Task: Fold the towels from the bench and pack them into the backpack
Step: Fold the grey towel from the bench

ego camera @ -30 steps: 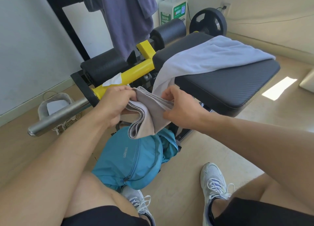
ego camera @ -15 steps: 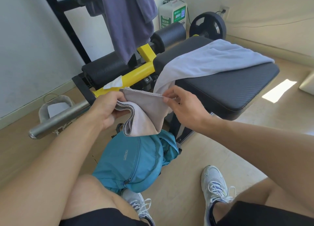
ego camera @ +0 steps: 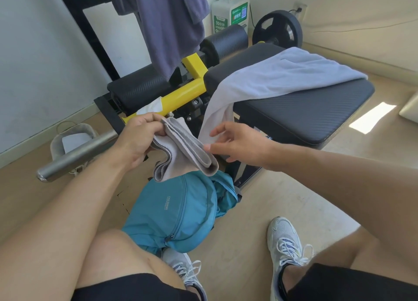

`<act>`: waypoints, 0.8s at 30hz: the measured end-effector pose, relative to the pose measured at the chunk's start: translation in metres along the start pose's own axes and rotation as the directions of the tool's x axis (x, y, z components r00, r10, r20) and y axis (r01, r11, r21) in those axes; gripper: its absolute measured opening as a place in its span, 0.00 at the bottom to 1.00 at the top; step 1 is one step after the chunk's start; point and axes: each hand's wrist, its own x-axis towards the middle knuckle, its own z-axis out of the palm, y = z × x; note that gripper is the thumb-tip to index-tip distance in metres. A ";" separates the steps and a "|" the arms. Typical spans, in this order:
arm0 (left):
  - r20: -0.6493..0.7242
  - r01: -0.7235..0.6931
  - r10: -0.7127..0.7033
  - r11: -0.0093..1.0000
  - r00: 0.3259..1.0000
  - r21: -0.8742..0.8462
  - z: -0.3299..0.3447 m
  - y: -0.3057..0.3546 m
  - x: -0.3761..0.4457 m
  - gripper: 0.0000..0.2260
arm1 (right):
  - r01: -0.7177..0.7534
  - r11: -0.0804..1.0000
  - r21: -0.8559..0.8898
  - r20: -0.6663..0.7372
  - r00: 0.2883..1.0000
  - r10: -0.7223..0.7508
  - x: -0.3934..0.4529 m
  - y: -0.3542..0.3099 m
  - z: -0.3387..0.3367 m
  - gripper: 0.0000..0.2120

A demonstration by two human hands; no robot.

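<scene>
My left hand [ego camera: 138,140] grips a small grey towel [ego camera: 187,151], folded into several layers and hanging just above the teal backpack [ego camera: 176,212] on the floor between my legs. My right hand [ego camera: 239,144] hovers open beside the folded towel, its fingertips near the fold, holding nothing. A larger pale lilac towel [ego camera: 278,79] lies spread over the black bench pad [ego camera: 300,115], one end drooping off the near edge behind my right hand.
A dark purple cloth [ego camera: 172,24] hangs from the black rack above the bench rollers. A steel bar [ego camera: 77,156] juts left from the yellow frame [ego camera: 181,94]. A weight plate [ego camera: 278,30] and a white-green box [ego camera: 230,13] stand by the wall; a shoe lies at left.
My right hand has let go of the grey towel and opened beside it. The towel now hangs folded from my left hand alone.
</scene>
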 end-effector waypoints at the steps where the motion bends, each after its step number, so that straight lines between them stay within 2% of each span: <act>1: 0.010 -0.005 0.005 1.000 1.000 -0.001 0.001 -0.001 0.000 0.15 | -0.017 0.999 -0.046 0.047 0.999 0.019 0.000 0.001 0.000 0.18; 4: 0.040 -0.014 0.013 0.999 0.999 0.029 0.003 -0.003 0.000 0.15 | -0.047 0.997 -0.064 0.120 0.991 0.054 -0.002 0.006 0.005 0.10; 8: 0.031 -0.025 0.023 0.997 0.999 0.076 0.004 -0.003 0.001 0.15 | -0.028 0.996 -0.080 0.132 0.991 0.038 -0.003 0.003 0.007 0.05; 9: 0.027 -0.034 0.032 0.996 0.999 0.085 0.005 -0.003 0.001 0.15 | -0.014 0.995 -0.097 0.152 0.988 0.028 -0.004 0.002 0.007 0.06; 11: 0.041 -0.055 0.052 0.995 0.998 0.083 0.009 -0.002 0.000 0.15 | 0.009 0.996 -0.089 0.185 0.983 0.008 -0.006 -0.004 0.009 0.18; 13: 0.072 -0.079 0.073 0.993 0.995 0.087 0.012 0.000 -0.002 0.15 | -0.005 1.000 -0.007 0.146 0.989 0.006 -0.007 -0.010 0.010 0.31; 14: 0.094 -0.091 0.081 0.991 0.992 0.097 0.015 0.001 -0.002 0.15 | -0.005 1.000 0.008 0.108 0.994 0.005 -0.008 -0.015 0.011 0.33; 16: 0.144 -0.113 0.096 0.988 0.985 0.110 0.020 0.003 -0.005 0.15 | 0.006 1.000 -0.022 0.018 1.000 -0.006 -0.010 -0.019 0.014 0.28; 18: 0.184 -0.125 0.100 0.984 0.978 0.130 0.026 0.005 -0.008 0.09 | -0.004 0.998 -0.059 -0.061 0.998 0.001 -0.010 -0.019 0.018 0.19; 20: 0.194 -0.122 0.088 0.978 0.977 0.171 0.026 0.003 -0.006 0.09 | -0.053 0.998 -0.032 -0.117 0.992 0.049 -0.007 -0.014 0.022 0.13; 22: 0.133 -0.077 0.046 0.968 0.990 0.239 0.018 -0.006 0.005 0.13 | -0.152 0.987 0.059 -0.157 0.975 0.160 -0.002 -0.004 0.022 0.10; 24: -0.006 0.015 -0.014 0.946 1.000 0.324 0.001 -0.022 0.018 0.17 | -0.266 0.952 0.148 -0.198 0.936 0.292 0.002 0.009 0.022 0.12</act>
